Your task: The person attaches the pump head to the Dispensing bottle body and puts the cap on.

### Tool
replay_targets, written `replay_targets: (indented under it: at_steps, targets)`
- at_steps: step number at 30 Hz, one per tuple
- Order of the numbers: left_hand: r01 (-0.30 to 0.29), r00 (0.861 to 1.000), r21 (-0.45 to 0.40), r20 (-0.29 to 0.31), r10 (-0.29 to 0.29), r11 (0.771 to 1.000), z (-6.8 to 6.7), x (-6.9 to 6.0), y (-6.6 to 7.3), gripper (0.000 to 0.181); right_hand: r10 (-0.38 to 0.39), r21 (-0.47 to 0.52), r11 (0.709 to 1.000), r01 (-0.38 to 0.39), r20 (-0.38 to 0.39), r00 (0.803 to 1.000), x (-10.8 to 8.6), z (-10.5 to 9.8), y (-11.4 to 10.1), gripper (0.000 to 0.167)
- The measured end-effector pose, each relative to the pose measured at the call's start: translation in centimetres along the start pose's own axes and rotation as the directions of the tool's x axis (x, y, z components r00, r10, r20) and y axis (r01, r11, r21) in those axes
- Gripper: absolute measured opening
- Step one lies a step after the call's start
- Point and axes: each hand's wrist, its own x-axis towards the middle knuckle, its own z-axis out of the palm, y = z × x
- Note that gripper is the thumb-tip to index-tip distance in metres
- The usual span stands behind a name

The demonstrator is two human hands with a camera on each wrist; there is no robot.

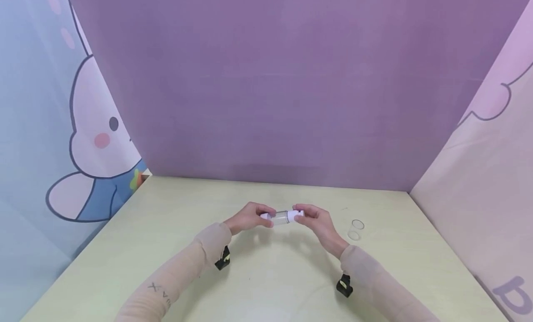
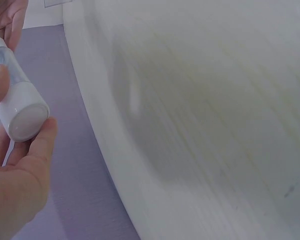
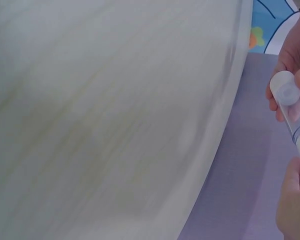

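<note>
A clear, tube-shaped pump bottle [image 1: 281, 217] with white ends is held sideways above the table, between both hands. My left hand [image 1: 249, 218] grips its white base, thumb on one side and fingers on the other; the rounded base [image 2: 25, 112] shows in the left wrist view. At the other end my right hand [image 1: 319, 224] pinches the white pump top between thumb and fingers. Seen from the right wrist, the bottle's clear body [image 3: 296, 112] runs between the two hands, partly cut off by the frame edge.
On the pale table [image 1: 275, 285], a clear cylindrical cap [image 1: 356, 230] lies to the right of my right hand. A purple panel [image 1: 283, 90] rises behind the table; printed curtains [image 1: 37, 127] hang at the sides. Black wrist devices [image 1: 222, 258] sit below both sleeves.
</note>
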Motion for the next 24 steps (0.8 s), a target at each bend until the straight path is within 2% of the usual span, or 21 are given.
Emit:
replay_targets:
  at_steps: [6, 18, 24]
  targets:
    - [0.002, 1.0, -0.009, -0.001, -0.002, 1.0, 0.12, 0.11, -0.07, 0.036, -0.002, 0.01, 1.0, 0.001, 0.008, 1.0, -0.18, 0.07, -0.21, 0.04]
    - [-0.01, 1.0, 0.025, 0.01, 0.01, 1.0, 0.12, 0.02, -0.01, 0.041, 0.012, 0.006, 1.0, -0.012, -0.032, 0.999, -0.19, -0.01, 0.31, 0.035]
    - [0.02, 1.0, 0.015, 0.011, -0.02, 1.0, 0.25, 0.26, -0.24, 0.039, 0.035, -0.004, 0.999, -0.035, -0.034, 0.999, -0.19, 0.0, 0.48, 0.036]
